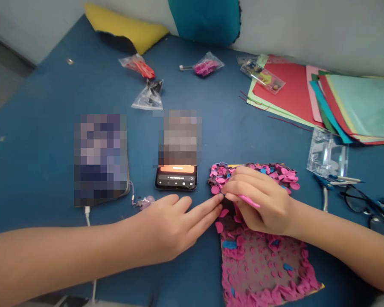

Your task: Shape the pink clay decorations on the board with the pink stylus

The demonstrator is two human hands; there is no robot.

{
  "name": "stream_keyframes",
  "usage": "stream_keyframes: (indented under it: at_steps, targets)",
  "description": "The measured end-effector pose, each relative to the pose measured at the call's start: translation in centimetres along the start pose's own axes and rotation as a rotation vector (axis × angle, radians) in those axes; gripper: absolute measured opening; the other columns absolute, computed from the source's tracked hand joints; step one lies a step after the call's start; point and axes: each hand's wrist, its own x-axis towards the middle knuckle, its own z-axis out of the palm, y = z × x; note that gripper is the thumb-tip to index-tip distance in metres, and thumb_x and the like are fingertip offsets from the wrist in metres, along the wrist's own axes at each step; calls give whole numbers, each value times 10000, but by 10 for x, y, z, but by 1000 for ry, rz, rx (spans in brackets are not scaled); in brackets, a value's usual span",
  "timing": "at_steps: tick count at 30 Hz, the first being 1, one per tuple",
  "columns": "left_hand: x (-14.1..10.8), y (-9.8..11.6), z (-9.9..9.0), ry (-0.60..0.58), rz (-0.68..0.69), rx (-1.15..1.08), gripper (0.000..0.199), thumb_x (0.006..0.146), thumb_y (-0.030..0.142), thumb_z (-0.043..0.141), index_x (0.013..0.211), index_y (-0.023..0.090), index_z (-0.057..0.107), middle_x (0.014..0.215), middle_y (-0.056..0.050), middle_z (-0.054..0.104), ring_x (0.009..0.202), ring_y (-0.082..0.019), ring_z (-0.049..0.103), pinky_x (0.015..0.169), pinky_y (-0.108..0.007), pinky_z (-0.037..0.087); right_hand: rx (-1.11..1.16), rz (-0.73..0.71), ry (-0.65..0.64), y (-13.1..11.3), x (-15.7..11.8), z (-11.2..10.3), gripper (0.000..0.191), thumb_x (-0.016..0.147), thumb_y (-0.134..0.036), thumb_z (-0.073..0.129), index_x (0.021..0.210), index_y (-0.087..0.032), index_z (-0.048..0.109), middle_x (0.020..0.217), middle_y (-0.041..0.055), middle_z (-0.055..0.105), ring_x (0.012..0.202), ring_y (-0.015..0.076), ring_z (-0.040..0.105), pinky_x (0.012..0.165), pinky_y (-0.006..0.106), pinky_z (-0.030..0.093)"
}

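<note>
A board covered with clay pieces (259,264) lies on the table in front of me, pink, blue and dark, with its top portion densely layered. My right hand (262,200) rests over that upper portion, fingers closed around a slim pink modelling tool (250,201). The tool's working tip is hidden by my fingers. From the left, my left hand (179,224) reaches in with index and middle fingers stretched out. Their tips touch the board's left side by a dark patch, close to my right fingertips. I see nothing held in the left hand.
Left of the board lie a phone (176,179) and a blurred-out device (100,157) with a white cable (87,211). Small clay bags (149,96) lie farther back. Coloured paper (365,106), a clear stencil (327,152) and glasses (355,200) are at right.
</note>
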Motion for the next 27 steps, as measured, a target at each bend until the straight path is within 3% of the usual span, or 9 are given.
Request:
stream_keyframes:
  at_steps: [5, 9, 14, 20, 27]
  targets:
    - [-1, 0, 1, 12, -2, -6, 488, 901, 194, 537, 1381, 113, 568, 1480, -99, 526, 640, -171, 492, 511, -330, 409, 24, -9, 16, -1, 5, -5, 175, 926, -33, 422, 906, -169, 530, 749, 81, 679, 658, 174, 578, 639, 339, 550]
    - [-1, -1, -1, -33, -7, -15, 498, 913, 211, 537, 1403, 129, 550, 1526, -65, 473, 647, -170, 478, 522, -334, 405, 80, 191, 47, -7, 17, -35, 188, 982, -95, 440, 878, -183, 570, 745, 53, 668, 603, 129, 560, 584, 276, 511]
    - [-2, -1, 1, -61, 3, 2, 502, 927, 239, 549, 1419, 144, 531, 1554, -69, 433, 659, -157, 491, 548, -327, 428, -43, 254, 131, -10, 8, -58, 213, 990, -151, 477, 819, -184, 602, 723, 40, 667, 566, 112, 570, 548, 257, 491]
    - [-5, -6, 0, 8, 43, -7, 424, 906, 163, 531, 1318, 97, 601, 1492, -119, 507, 646, -165, 514, 541, -329, 421, -188, 374, 238, -8, -26, -48, 165, 993, -193, 523, 852, -198, 609, 656, 6, 660, 553, 106, 621, 502, 211, 489]
    - [-2, -12, -12, -66, 68, -25, 435, 905, 90, 508, 1332, 92, 587, 1490, -107, 504, 672, -153, 555, 572, -300, 469, -110, 208, 179, -6, -15, -31, 141, 975, -110, 535, 878, -174, 615, 786, 59, 726, 675, 128, 643, 636, 245, 548]
